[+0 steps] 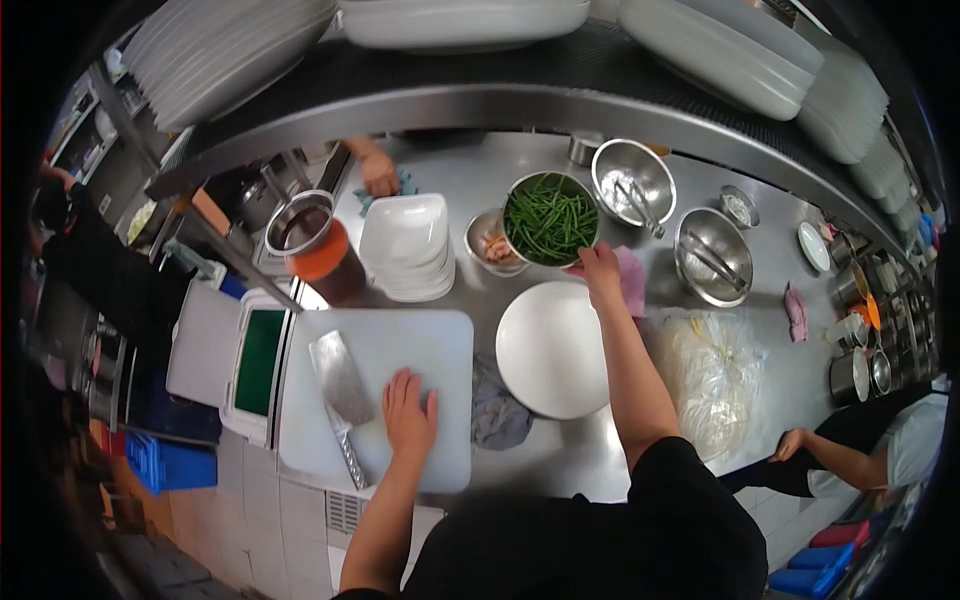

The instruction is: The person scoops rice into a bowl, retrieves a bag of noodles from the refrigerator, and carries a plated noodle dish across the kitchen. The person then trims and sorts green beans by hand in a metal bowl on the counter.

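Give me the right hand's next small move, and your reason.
I'd probably bring the bowl of green beans over the large white plate: the right hand is at the bowl's rim, and the plate lies just on the near side.

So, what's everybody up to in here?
A person has the right hand at the rim of a metal bowl full of cut green vegetables, just beyond a bare white plate. Their left hand rests on the cutting board, fingers spread, beside a cleaver it isn't holding. Across the counter, a co-worker's hand is on a bluish cloth behind stacked white dishes.
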### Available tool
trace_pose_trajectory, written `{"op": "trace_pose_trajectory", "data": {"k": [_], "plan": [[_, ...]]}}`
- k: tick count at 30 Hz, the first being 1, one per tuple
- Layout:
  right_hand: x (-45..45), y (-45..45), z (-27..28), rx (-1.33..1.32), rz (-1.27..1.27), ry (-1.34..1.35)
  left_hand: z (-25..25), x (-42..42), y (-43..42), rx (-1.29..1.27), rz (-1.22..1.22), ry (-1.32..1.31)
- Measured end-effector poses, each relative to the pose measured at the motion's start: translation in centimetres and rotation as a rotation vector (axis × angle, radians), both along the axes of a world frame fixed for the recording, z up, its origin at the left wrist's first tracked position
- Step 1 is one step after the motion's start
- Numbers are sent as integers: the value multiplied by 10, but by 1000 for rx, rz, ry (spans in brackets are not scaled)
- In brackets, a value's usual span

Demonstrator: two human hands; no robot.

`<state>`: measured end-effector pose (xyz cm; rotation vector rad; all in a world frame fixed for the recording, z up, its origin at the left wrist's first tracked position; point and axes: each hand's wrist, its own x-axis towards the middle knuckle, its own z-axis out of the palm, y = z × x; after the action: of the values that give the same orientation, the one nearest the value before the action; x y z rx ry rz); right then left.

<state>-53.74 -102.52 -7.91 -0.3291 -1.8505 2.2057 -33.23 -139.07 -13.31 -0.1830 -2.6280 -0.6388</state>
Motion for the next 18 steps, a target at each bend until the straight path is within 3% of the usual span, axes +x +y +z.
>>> {"op": "trace_pose_trajectory", "data": {"k": [6, 8, 14, 17, 18], "plan": [[150, -79, 11, -90, 227, -91, -12, 4, -16, 130, 5, 10], [191, -102, 12, -149, 307, -179, 6, 14, -22, 608, 74, -123], [255, -139, -18, -186, 469, -346, 41, 76, -48, 977, 123, -122], [257, -138, -20, -104, 550, -329, 50, 106, -57, 930, 120, -144], [257, -134, -3, 87, 565, -382, 52, 115, -60, 921, 121, -170]]}}
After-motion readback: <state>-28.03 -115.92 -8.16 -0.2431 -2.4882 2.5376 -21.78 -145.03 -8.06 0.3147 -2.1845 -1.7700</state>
